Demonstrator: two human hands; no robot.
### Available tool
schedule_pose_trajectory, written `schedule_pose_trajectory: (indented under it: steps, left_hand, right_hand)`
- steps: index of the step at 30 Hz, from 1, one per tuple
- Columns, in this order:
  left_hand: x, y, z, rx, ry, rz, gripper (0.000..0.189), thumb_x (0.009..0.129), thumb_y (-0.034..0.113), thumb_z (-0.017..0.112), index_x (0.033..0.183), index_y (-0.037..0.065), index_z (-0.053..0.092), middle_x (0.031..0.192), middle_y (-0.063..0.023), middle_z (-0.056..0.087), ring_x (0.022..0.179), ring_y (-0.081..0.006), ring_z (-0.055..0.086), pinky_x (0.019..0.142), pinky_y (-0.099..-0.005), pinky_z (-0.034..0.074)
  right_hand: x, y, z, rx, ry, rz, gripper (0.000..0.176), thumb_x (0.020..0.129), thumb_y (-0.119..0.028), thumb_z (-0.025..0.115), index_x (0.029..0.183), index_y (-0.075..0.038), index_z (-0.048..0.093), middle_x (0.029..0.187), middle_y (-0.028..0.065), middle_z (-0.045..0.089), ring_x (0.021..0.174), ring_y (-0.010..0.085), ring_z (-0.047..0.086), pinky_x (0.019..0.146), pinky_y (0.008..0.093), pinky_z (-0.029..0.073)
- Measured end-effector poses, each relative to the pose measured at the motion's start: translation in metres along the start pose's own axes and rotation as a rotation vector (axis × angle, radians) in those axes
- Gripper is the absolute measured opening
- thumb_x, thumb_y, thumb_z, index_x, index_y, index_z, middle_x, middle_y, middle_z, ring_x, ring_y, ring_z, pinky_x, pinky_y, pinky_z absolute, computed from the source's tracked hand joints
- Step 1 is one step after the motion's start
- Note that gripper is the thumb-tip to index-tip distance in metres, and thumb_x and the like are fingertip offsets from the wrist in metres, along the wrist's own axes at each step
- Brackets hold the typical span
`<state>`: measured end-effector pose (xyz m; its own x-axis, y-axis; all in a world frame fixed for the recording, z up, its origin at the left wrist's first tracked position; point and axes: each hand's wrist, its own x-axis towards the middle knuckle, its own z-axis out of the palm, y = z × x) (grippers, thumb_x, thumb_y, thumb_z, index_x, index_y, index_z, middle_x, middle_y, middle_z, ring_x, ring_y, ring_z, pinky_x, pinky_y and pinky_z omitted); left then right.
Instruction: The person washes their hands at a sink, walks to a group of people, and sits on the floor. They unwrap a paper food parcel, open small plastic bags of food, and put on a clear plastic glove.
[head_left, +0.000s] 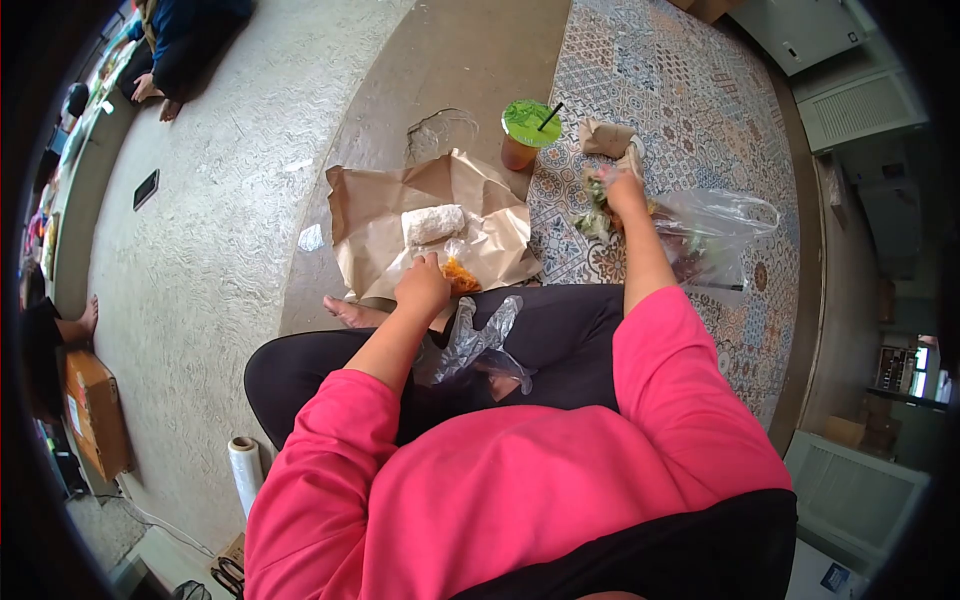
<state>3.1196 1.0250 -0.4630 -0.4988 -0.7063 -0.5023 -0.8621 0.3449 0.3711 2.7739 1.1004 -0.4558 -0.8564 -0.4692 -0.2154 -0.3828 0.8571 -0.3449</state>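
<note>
A sheet of brown paper lies spread on the floor before my crossed legs, with a white wrapped roll on it. Over the paper's near edge, my left hand is closed, its fingers at a small clear plastic bag of shredded orange food. My right hand reaches out to the right, fingers bent down among leafy greens; the fingertips are partly hidden. Just beyond it sits a folded brown paper packet. A clear plastic carrier bag lies right of my forearm.
A lidded cup with a black straw stands beyond the paper. Crumpled plastic rests on my lap. A phone and a roll of film are at the left. Another person sits at the far left; cabinets line the right.
</note>
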Motion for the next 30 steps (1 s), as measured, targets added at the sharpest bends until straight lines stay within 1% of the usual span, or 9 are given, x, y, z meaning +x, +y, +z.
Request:
schedule_pose_trajectory:
  steps: [3, 7, 10, 17, 19, 22, 24, 27, 30]
  left_hand:
    - [0.001, 0.0, -0.002, 0.009, 0.049, -0.002, 0.041, 0.072, 0.028, 0.057, 0.105, 0.009, 0.043, 0.105, -0.0108, 0.047, 0.095, -0.0292, 0.049, 0.074, -0.0397, 0.043]
    - [-0.002, 0.003, -0.007, -0.02, 0.095, 0.008, 0.04, 0.071, 0.026, 0.058, 0.105, 0.008, 0.046, 0.105, -0.0122, 0.048, 0.093, -0.029, 0.05, 0.076, -0.0366, 0.042]
    - [0.001, 0.001, -0.005, -0.048, 0.129, 0.046, 0.037, 0.071, 0.025, 0.059, 0.102, 0.008, 0.048, 0.102, -0.0111, 0.05, 0.091, -0.0279, 0.051, 0.075, -0.0362, 0.042]
    - [-0.003, 0.002, -0.009, -0.106, 0.165, 0.111, 0.031, 0.071, 0.023, 0.058, 0.096, 0.008, 0.051, 0.099, -0.0113, 0.05, 0.088, -0.0276, 0.051, 0.074, -0.0363, 0.042]
    - [-0.007, 0.006, -0.016, -0.187, 0.239, 0.243, 0.029, 0.071, 0.022, 0.059, 0.096, 0.007, 0.051, 0.098, -0.0122, 0.05, 0.089, -0.0283, 0.051, 0.075, -0.0361, 0.041]
    - [-0.027, 0.031, -0.041, -0.286, 0.301, 0.524, 0.037, 0.072, 0.018, 0.059, 0.105, 0.007, 0.047, 0.102, -0.0135, 0.049, 0.093, -0.0282, 0.049, 0.078, -0.0349, 0.041]
    - [-0.056, 0.057, -0.064, -0.741, 0.135, 0.667, 0.048, 0.074, 0.018, 0.06, 0.116, 0.008, 0.039, 0.109, -0.013, 0.046, 0.096, -0.0251, 0.048, 0.078, -0.0337, 0.041]
    - [-0.09, 0.072, -0.09, -1.187, -0.237, 0.644, 0.051, 0.075, 0.017, 0.059, 0.118, 0.004, 0.034, 0.104, -0.0115, 0.047, 0.092, -0.0166, 0.049, 0.074, -0.0287, 0.042]
    - [-0.095, 0.055, -0.091, -1.262, -0.223, 0.585, 0.038, 0.076, 0.017, 0.059, 0.108, 0.003, 0.042, 0.093, -0.007, 0.052, 0.079, -0.0123, 0.052, 0.069, -0.0241, 0.043]
  right_hand:
    - [-0.003, -0.003, -0.03, 0.102, 0.171, -0.442, 0.03, 0.082, -0.027, 0.045, 0.087, -0.001, 0.059, 0.08, 0.017, 0.059, 0.076, 0.0286, 0.058, 0.066, 0.0322, 0.045]
    - [-0.022, -0.013, -0.045, 0.265, -0.294, -0.046, 0.039, 0.082, -0.035, 0.046, 0.089, 0.002, 0.055, 0.067, 0.0116, 0.057, 0.049, 0.0194, 0.056, 0.041, 0.0274, 0.043]
    - [-0.039, -0.006, -0.017, 0.32, -0.679, 0.082, 0.041, 0.08, -0.036, 0.049, 0.097, 0.002, 0.051, 0.068, 0.0134, 0.056, 0.047, 0.0209, 0.055, 0.042, 0.0292, 0.045]
    - [-0.012, 0.009, -0.001, -0.198, -0.545, 0.136, 0.043, 0.079, -0.037, 0.051, 0.1, 0.001, 0.049, 0.074, 0.0147, 0.056, 0.046, 0.0179, 0.055, 0.043, 0.0269, 0.046]
    - [-0.047, -0.004, -0.04, 0.317, -0.617, 0.07, 0.03, 0.079, -0.032, 0.051, 0.097, -0.009, 0.057, 0.09, 0.0067, 0.056, 0.07, 0.0165, 0.055, 0.05, 0.0254, 0.049]
    - [-0.083, -0.019, -0.066, 0.635, -0.755, -0.307, 0.027, 0.078, -0.028, 0.053, 0.095, -0.007, 0.058, 0.085, 0.0057, 0.057, 0.07, 0.0143, 0.054, 0.049, 0.0247, 0.047]
    - [-0.126, -0.046, -0.091, 0.688, -0.82, -0.424, 0.029, 0.078, -0.027, 0.054, 0.095, -0.004, 0.056, 0.085, 0.0052, 0.056, 0.07, 0.0122, 0.053, 0.05, 0.0234, 0.046]
    - [-0.179, -0.078, -0.106, 0.812, -0.931, -0.575, 0.028, 0.075, -0.021, 0.058, 0.095, -0.002, 0.056, 0.083, 0.0041, 0.056, 0.068, 0.0102, 0.052, 0.053, 0.0219, 0.044]
    - [-0.214, -0.101, -0.105, 1.072, -0.813, -0.612, 0.027, 0.071, -0.01, 0.062, 0.096, -0.003, 0.056, 0.078, 0.0009, 0.054, 0.074, 0.0098, 0.052, 0.065, 0.0212, 0.042]
